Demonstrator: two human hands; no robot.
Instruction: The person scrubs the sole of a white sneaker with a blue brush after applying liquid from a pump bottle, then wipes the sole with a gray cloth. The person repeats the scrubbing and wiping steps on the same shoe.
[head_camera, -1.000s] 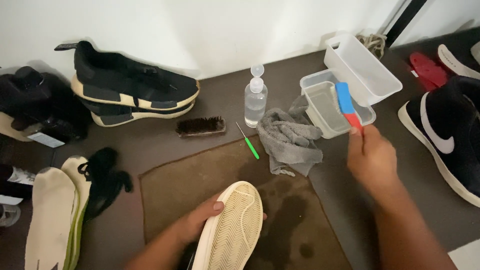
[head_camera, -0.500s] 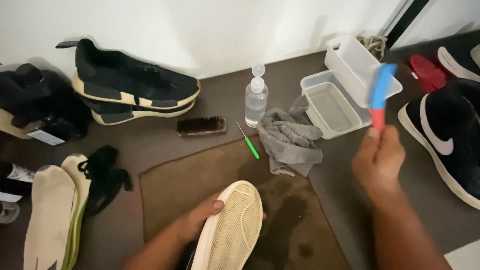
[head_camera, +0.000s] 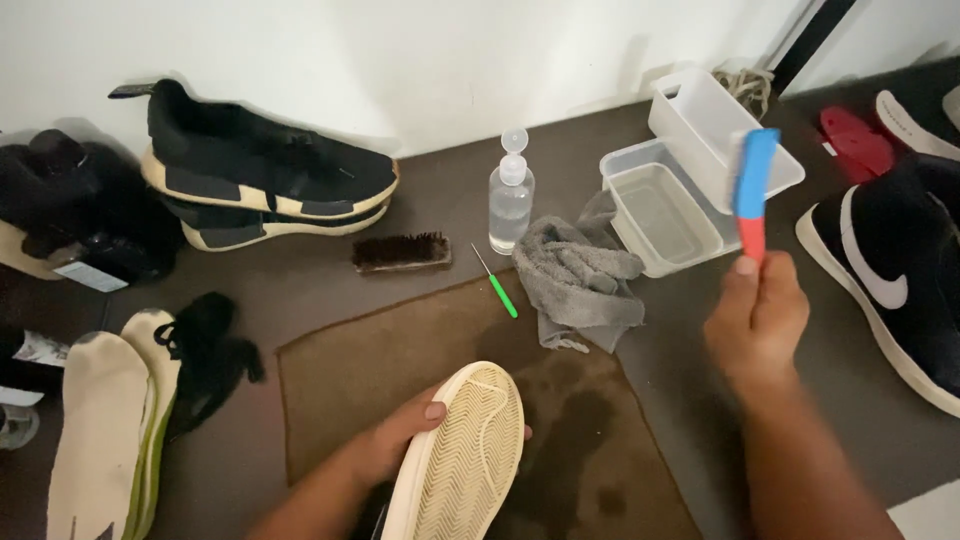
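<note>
Sneaker (head_camera: 462, 455), cream-soled and turned sole-up, sits low in the middle of the view over a damp brown mat (head_camera: 400, 350). Its long axis runs from the near edge up and slightly rightward, toe end pointing away from the person toward a grey towel (head_camera: 575, 280). The left hand (head_camera: 400, 440) cups the shoe from its left side, fingers wrapped underneath and the thumb resting on the sole's edge, so this hand is closer and bears the weight.

Right of the shoe and well apart from it, the right hand (head_camera: 755, 320) is raised, closed around the red end of a red-and-blue brush (head_camera: 752, 190). This brush stands nearly upright, its blue end uppermost, in front of two clear plastic tubs (head_camera: 660, 215). From that hand, the sole lies down and to the left.

Beyond the mat lie a brown bristle brush (head_camera: 402, 252), a thin green-handled pick (head_camera: 497, 283) and a clear squeeze bottle (head_camera: 511, 195).
</note>
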